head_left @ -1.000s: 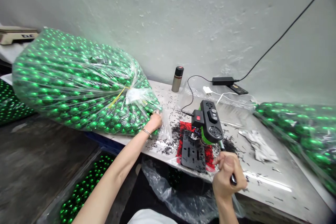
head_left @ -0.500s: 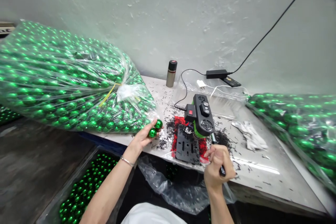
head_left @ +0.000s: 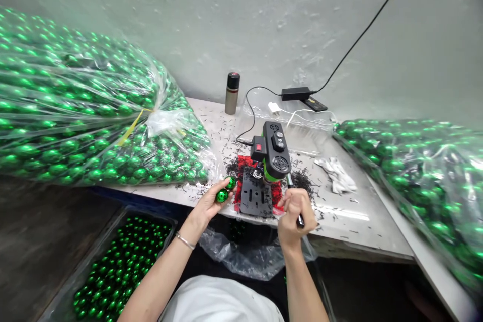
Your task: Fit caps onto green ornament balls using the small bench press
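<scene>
Two shiny green balls (head_left: 222, 194) are held in the fingers of my left hand (head_left: 210, 202), just left of a small black and green machine (head_left: 277, 153). My right hand (head_left: 297, 215) is wrapped round the machine's lever handle (head_left: 300, 221), whose black end sticks out below the fist. Under the machine's head is a slotted black base plate (head_left: 256, 200), on a red mat (head_left: 277, 191) strewn with small black bits. Nothing visible lies on the plate's slotted front part.
A big clear bag of green balls (head_left: 94, 126) fills the left; another bag (head_left: 418, 171) lies at right. Below left stands a bin of green balls (head_left: 124, 256). Behind are a bottle (head_left: 232, 93), a power adapter (head_left: 296, 93) and a plastic tray (head_left: 309, 143); white gloves (head_left: 336, 175) lie right.
The view has shifted, so the table items sit further left in the picture. My left hand with the two balls has come closer to the base plate. My right hand still grips the lever.
</scene>
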Available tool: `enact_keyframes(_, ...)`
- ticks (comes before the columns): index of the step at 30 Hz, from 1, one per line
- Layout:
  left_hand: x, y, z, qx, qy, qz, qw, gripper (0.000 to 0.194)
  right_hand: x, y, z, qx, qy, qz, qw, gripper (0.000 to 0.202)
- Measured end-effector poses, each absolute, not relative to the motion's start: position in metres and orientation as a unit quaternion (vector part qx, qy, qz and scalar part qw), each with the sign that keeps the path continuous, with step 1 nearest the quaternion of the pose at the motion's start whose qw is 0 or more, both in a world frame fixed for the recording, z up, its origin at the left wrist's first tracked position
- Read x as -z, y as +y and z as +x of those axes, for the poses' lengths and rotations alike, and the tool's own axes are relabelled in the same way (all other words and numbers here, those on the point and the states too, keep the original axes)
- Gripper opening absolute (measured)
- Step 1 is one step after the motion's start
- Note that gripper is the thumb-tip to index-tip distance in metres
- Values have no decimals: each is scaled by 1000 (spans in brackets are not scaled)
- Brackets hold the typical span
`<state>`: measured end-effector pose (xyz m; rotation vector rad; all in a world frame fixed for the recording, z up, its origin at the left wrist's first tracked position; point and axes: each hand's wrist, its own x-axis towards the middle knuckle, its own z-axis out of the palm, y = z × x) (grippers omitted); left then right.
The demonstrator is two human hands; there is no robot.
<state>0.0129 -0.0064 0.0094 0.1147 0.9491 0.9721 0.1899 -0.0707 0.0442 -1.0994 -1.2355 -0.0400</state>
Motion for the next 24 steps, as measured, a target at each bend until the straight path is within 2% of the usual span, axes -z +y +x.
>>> enact_keyframes(3,-9,-6,17,-456,442,90,767,3,-46,-71,190,16,-548,-490,678,34)
enact_keyframes(7,-8,-6,22,-429,422,124,789,22,-51,-70,189,0,-547,-480,686,34)
enact_keyframes(16,-3,-3,32,-404,434,107,798,4,-56,-71,191,-2,-557,-481,677,33)
enact_keyframes(24,8,-8,34,-407,440,237,765,16,-57,-70,191,6,-555,-491,671,33)
